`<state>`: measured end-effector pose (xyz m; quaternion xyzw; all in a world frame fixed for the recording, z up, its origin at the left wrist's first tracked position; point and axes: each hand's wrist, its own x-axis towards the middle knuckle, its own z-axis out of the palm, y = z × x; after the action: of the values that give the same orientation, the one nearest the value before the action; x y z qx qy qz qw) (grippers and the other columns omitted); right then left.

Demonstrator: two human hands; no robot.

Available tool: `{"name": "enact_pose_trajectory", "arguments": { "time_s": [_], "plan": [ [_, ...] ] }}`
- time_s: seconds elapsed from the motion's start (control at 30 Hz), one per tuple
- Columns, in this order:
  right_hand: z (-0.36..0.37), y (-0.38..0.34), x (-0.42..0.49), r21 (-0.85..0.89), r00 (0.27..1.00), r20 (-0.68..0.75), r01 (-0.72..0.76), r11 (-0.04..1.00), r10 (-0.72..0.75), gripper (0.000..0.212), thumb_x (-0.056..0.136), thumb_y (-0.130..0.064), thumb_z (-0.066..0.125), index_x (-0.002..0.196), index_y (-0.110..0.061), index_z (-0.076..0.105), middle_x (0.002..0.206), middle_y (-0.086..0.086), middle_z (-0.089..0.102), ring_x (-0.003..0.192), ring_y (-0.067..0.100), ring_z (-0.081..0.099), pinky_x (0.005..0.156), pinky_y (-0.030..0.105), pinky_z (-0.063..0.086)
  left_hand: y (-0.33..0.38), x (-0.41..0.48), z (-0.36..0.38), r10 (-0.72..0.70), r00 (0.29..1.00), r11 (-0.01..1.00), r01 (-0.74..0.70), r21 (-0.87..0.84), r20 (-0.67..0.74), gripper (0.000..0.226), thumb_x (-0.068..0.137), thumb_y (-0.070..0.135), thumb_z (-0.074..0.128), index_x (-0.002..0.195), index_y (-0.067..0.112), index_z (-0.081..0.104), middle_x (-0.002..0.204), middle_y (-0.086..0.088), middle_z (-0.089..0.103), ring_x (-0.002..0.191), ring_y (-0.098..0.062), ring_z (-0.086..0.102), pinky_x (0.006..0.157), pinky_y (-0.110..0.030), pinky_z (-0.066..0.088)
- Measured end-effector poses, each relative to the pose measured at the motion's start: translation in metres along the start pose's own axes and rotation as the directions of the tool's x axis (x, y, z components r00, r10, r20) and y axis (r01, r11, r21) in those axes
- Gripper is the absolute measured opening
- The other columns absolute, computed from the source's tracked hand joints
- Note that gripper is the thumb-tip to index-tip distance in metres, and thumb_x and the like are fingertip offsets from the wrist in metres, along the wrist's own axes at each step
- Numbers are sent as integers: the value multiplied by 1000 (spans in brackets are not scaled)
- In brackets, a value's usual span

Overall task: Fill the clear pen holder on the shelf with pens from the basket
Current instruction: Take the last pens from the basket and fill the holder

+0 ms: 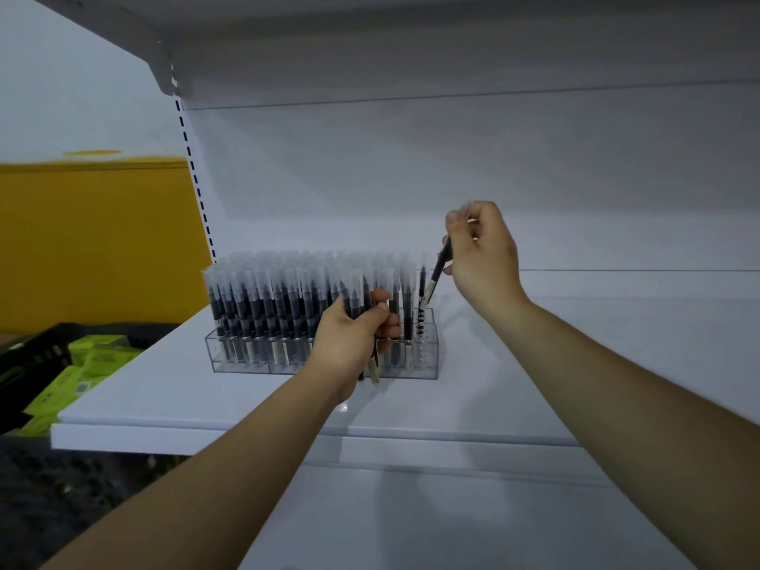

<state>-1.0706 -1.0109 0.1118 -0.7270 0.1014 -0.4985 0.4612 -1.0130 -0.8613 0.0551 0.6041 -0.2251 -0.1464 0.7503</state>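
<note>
Nearly done filling the clear pen holder [255,362].
Pinching one pen [436,277] in the right hand [483,253] over the last right-end holes [423,335]; gripping spares [373,368] in the left hand [345,343].

**Both bare arms reach forward, each hand holding pens**

The left arm [214,475] rises from the near left corner toward the middle, forearm bare and wrist nearly straight. The left hand [349,337] shows its back, with the fingers curled round a small bunch of pens [374,368]. Its fingertips [386,318] wrap into sight on the bunch's right side.

The right arm [617,384] comes in from the near right edge and slants up and left, its wrist bent downward. The right hand [481,257] sits higher and farther than the left, well apart from it. Its thumb and fingers pinch a single pen [438,273] near the upper end, and the pen tilts down and to the left.
</note>
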Motion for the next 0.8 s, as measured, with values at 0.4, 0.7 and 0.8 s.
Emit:
{"name": "enact_pose_trajectory", "arguments": {
  "time_s": [0.4,0.7,0.8],
  "plan": [
    [16,33,4,-107,993,81,-79,991,88,12,98,-31,49,100,-20,51,73,-4,54,71,20,56,74,53,55,0,1,0,-57,998,998,57,39,15,18,96,4,47,107,10,60,66,-5,52,57,-16,45,54,-31,42],
    [25,50,-7,-250,975,213,-8,968,63,12,100,-29,45,105,-19,49,67,5,52,62,21,50,61,39,47,-2,-1,-4,-21,994,1000,19,19,103,18,95,-1,50,106,6,62,76,-8,63,60,-16,58,55,-27,51],
    [27,55,-6,-330,961,258,-6,944,96,17,100,-28,43,102,-13,52,59,1,48,52,18,44,56,31,37,-3,1,-4,2,993,1000,-3,6,114,11,97,1,49,106,5,53,82,-9,69,64,-17,63,59,-31,56]
  ]
}}
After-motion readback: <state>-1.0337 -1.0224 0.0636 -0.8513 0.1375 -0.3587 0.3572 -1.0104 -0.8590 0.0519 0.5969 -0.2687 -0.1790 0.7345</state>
